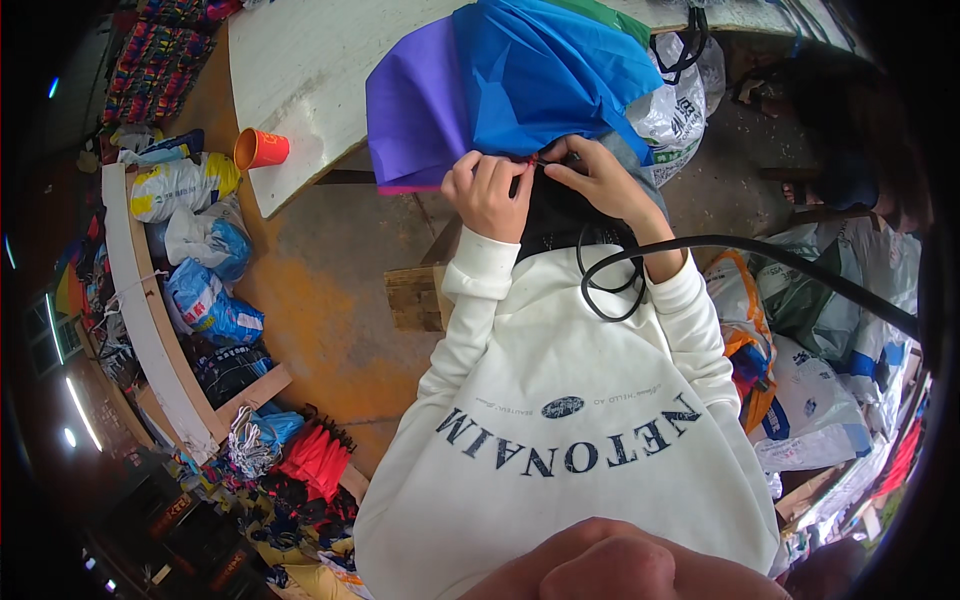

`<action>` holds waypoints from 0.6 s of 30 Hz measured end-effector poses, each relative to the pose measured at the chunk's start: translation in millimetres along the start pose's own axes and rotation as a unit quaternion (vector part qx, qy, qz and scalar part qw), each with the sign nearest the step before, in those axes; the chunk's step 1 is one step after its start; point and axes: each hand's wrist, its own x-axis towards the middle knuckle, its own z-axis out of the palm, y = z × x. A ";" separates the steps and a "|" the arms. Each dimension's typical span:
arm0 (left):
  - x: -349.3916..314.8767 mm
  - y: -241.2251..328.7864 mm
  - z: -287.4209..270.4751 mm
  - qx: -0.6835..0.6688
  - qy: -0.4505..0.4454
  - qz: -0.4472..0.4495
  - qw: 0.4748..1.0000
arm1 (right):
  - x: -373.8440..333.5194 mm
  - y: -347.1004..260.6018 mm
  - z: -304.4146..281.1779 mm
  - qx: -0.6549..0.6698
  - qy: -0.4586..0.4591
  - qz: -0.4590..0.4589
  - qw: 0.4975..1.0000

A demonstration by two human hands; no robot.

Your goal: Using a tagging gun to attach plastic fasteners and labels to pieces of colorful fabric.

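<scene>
One pale desk (pixel 310 90) carries part of a blue-and-purple cloth (pixel 540 80), its near edge overhanging. Likely light, soft and slippery, it seems best held by that edge, where left hand (pixel 488 196) and right hand (pixel 606 182) pinch it, each grip closed.

Left hand (pixel 488 192): fingers curled, thumb against index | right hand (pixel 603 182): thumb and forefinger pinched, fingertips just beside the left's | arms (pixel 463 325): bent, angled inward

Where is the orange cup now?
In the head view, the orange cup sits at the left edge of the white table, left of the purple fabric.
</scene>
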 end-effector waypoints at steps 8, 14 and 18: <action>-1.3 -0.7 1.0 -0.002 0.000 0.002 1.000 | 1.2 -1.9 -6.6 -0.015 -0.049 0.055 0.997; -2.3 1.3 0.7 -0.013 -0.003 -0.025 1.000 | -0.3 -5.4 -13.5 -0.023 -0.038 0.076 0.996; -0.6 0.4 0.0 -0.002 -0.002 -0.003 1.000 | -2.0 -2.2 -4.5 0.003 -0.002 0.031 1.000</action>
